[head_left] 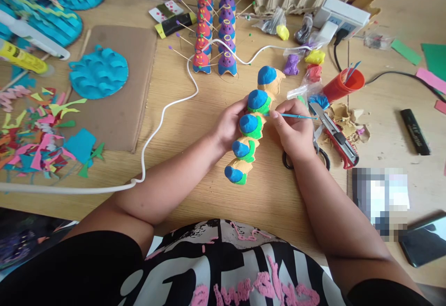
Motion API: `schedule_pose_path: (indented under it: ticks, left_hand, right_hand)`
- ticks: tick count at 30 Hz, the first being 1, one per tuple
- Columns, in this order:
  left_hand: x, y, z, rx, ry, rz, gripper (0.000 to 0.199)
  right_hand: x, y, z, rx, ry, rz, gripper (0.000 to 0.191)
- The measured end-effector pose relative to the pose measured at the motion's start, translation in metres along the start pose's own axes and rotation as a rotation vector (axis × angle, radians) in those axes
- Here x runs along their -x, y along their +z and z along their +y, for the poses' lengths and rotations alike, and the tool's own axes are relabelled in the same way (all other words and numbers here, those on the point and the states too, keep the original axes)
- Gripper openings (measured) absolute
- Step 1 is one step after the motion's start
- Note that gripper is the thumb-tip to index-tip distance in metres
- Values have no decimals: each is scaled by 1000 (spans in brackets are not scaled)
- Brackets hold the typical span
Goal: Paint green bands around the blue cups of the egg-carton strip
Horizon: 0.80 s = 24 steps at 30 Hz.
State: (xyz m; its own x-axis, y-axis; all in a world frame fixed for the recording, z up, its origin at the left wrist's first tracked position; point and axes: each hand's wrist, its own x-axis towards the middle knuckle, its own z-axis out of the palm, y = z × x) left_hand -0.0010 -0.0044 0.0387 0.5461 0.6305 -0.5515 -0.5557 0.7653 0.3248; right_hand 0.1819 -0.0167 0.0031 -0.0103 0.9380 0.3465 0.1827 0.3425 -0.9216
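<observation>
My left hand (228,127) is closed on the side of an egg carton strip (277,83), held over the table. Blue clay caps the strip's several humps, and green clay (259,127) lies along the sides of most; the farthest hump has blue on bare tan card. Between the thumb and fingers of my right hand (296,131) is a thin blue modelling tool (298,116). Its tip end reaches the strip near the second hump from the far end, partly hidden by my thumb. Scissors (325,157) lie partly beneath my right wrist.
Red and purple carton figures (227,29) with pins stand at the back. A white cord (163,110) crosses the table. At right are a utility knife (336,136), an orange cup (343,85) and clay lumps (291,64). Paper scraps (38,143) and cardboard (114,129) lie left.
</observation>
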Motion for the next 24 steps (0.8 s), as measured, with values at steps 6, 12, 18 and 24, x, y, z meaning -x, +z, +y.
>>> schedule_pose_path:
  ticks: [6, 12, 18, 24]
  left_hand:
    - [3, 3, 1, -15, -13, -34, 54]
    - [2, 2, 1, 65, -65, -8, 44]
    - [1, 0, 1, 65, -67, 10, 46]
    - [2, 3, 0, -1, 9, -7, 51]
  right_hand:
    - [0, 1, 0, -89, 1, 19, 52]
    - [-1, 0, 2, -24, 7, 52, 55]
    - [-1, 0, 2, 33, -17, 58, 54]
    - [1, 0, 0, -25, -38, 50, 51]
